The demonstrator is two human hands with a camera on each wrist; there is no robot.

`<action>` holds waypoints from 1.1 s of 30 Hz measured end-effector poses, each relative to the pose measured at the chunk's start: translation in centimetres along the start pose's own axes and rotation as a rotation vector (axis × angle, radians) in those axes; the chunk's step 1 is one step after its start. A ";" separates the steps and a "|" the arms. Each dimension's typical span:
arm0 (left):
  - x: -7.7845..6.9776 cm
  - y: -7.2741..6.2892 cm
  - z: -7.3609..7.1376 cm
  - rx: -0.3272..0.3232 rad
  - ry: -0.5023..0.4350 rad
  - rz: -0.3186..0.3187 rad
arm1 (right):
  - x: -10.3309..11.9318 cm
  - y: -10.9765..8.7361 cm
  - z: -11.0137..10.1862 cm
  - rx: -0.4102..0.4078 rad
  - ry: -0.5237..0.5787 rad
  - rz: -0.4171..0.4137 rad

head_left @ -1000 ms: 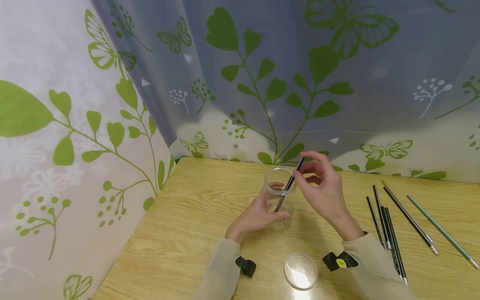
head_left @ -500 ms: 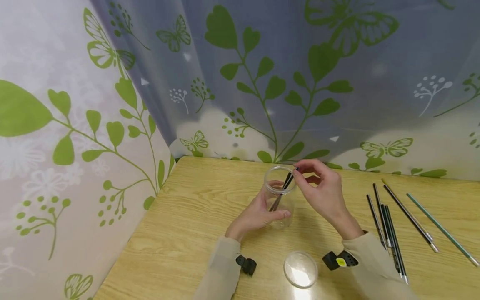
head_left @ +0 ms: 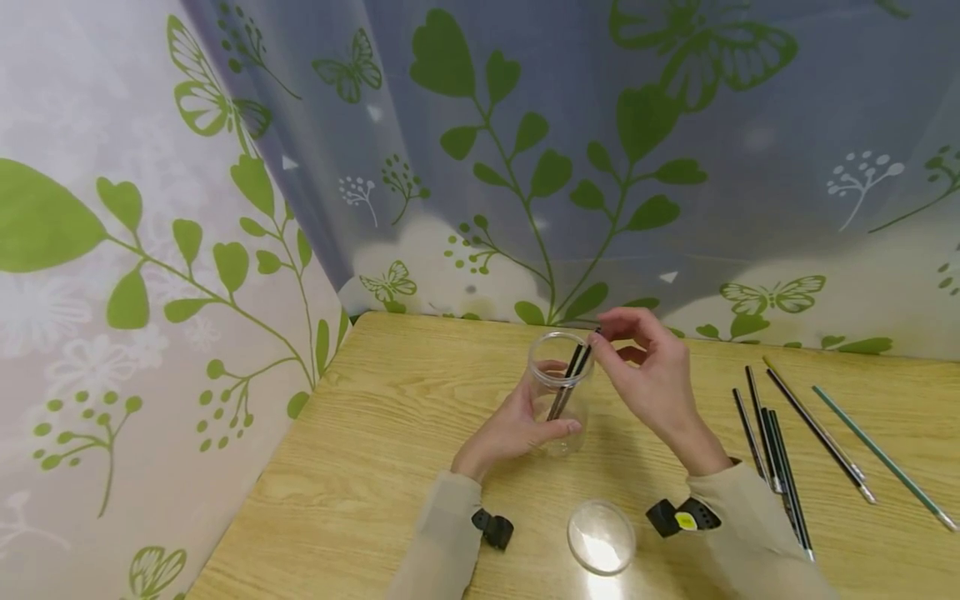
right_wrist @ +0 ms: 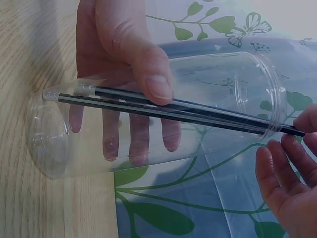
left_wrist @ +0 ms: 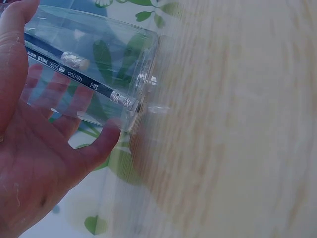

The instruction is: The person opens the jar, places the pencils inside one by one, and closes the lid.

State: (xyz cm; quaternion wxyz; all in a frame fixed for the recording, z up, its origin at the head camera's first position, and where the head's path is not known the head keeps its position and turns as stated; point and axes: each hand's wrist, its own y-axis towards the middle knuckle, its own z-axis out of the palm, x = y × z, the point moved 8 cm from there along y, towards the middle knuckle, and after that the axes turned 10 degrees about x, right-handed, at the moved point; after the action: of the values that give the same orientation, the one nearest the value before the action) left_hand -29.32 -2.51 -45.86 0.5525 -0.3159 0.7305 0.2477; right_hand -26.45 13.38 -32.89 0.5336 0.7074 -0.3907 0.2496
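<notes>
My left hand (head_left: 510,425) grips a clear plastic jar (head_left: 561,445) round its side, thumb across the front and fingers behind. Two dark pencils lean inside the jar, eraser ends down. One pencil (left_wrist: 81,78), printed "deli HB", has its silver-ferruled eraser at the jar's bottom. The other pencil (right_wrist: 129,96) has its eraser a little above the bottom, and its upper end pokes out past the rim. My right hand (head_left: 651,379) pinches that upper end between thumb and fingertips, right beside the jar's mouth.
A round clear lid (head_left: 602,537) lies on the wooden table (head_left: 360,467) in front of the jar. Several dark pencils (head_left: 780,467) lie to the right, with a teal pencil (head_left: 881,454) farthest right. A patterned curtain (head_left: 480,208) hangs behind the table's back edge.
My right hand has moved down, lowering its pencil deeper into the jar, then back up slightly. The pencils' lower ends have shifted a little right. My left hand keeps its hold on the jar.
</notes>
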 end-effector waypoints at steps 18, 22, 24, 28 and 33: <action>-0.1 -0.1 0.0 -0.008 -0.002 0.005 | -1.9 0.1 0.9 0.136 -0.084 0.207; 0.0 0.0 0.0 -0.014 0.007 -0.002 | -2.1 0.1 0.9 0.157 -0.041 0.218; 0.1 0.0 0.0 -0.015 0.006 -0.005 | -2.1 -0.1 0.7 0.159 -0.017 0.221; 0.0 0.0 0.1 -0.012 -0.008 -0.004 | -1.9 -0.6 -0.1 0.146 -0.020 0.214; 0.1 0.0 0.1 -0.013 -0.012 -0.007 | -1.8 -1.3 -1.8 0.120 -0.094 0.207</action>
State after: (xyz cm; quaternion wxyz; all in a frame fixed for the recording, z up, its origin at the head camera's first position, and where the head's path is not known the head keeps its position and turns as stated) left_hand -29.29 -2.49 -45.94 0.5558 -0.3205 0.7244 0.2523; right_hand -26.27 15.81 -34.46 0.4426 0.7050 -0.4704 0.2930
